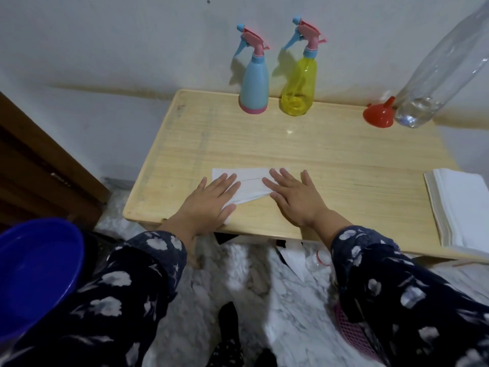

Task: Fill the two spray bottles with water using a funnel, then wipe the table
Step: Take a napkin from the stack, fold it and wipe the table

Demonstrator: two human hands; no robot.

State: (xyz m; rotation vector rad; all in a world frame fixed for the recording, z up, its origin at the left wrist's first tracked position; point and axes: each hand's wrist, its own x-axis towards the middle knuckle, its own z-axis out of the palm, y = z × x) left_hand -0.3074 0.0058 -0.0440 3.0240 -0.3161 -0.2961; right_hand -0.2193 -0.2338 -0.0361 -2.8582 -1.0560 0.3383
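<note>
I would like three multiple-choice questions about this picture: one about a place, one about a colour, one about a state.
1. Where does the red funnel stand?
A. Beside the clear bottle
B. Between the two spray bottles
C. On the paper stack

2. What colour is the left spray bottle?
A. Yellow
B. Light blue
C. Green

3. What are both hands doing?
A. Holding the funnel
B. Lifting a spray bottle
C. Lying flat on a white tissue

Answers:
1. A: the funnel sits mouth-down next to the clear bottle's base.
2. B: the body is light blue; the yellow spray bottle stands to its right.
3. C: the left hand and right hand press the tissue with open palms.
</note>
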